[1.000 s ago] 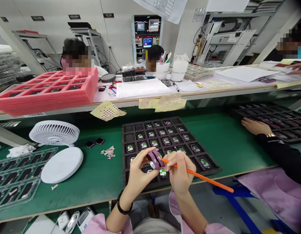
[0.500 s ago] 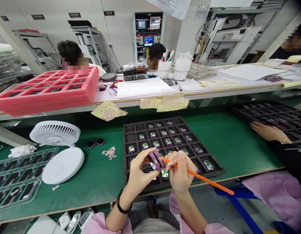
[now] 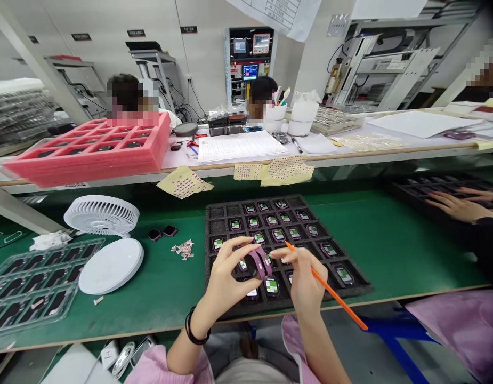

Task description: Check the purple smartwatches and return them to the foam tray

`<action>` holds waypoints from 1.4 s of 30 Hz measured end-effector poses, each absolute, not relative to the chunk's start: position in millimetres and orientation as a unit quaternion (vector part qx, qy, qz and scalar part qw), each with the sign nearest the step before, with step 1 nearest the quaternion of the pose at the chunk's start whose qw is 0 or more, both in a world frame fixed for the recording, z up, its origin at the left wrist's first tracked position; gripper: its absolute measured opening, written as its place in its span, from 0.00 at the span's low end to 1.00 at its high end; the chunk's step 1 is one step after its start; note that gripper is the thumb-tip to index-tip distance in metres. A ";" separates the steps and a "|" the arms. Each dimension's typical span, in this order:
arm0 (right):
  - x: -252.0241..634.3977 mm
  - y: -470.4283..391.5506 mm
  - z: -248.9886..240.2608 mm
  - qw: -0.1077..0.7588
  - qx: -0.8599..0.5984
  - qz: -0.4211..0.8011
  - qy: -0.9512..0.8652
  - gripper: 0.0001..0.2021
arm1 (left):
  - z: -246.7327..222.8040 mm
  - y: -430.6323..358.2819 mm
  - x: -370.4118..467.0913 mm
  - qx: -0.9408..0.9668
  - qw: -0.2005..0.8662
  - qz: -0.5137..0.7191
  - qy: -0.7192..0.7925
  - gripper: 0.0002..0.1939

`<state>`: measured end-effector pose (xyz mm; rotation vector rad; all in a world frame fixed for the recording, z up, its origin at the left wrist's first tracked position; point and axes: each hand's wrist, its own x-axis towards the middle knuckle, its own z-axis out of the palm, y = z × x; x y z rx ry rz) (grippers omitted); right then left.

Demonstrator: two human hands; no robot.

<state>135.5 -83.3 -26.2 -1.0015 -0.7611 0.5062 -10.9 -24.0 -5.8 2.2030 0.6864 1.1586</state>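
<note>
My left hand (image 3: 226, 269) grips a pair of purple watch cases (image 3: 261, 263) between thumb and fingers, side by side and on edge, above the tray. My right hand (image 3: 307, 274) is closed round a thin orange stick (image 3: 342, 305). Its back end slants down to the right, and its upper tip stands clear of the cases. The fingertips of my right hand are close to the cases; whether they touch I cannot tell. Beneath both hands lies a black foam tray (image 3: 360, 289) with watches in its compartments, several with lit green-and-white screens. My hands hide part of it.
To the left are a white fan (image 3: 110, 266), two dark watch cases (image 3: 162, 233), a pile of small pale strips (image 3: 183, 249) and a clear plastic tray (image 3: 66, 309). A co-worker's hands rest over another black tray (image 3: 414, 194) at right. A shelf edge (image 3: 218, 172) crosses ahead.
The orange stick's tip has come away from the purple cases and now points up. My right hand has turned with it. A second co-worker's hand shows at right. The view has shifted slightly.
</note>
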 end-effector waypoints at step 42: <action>61.0 -100.6 -36.5 0.677 -0.485 0.432 -0.346 0.26 | -18.7 -36.1 -81.9 0.867 0.224 0.380 0.231 0.23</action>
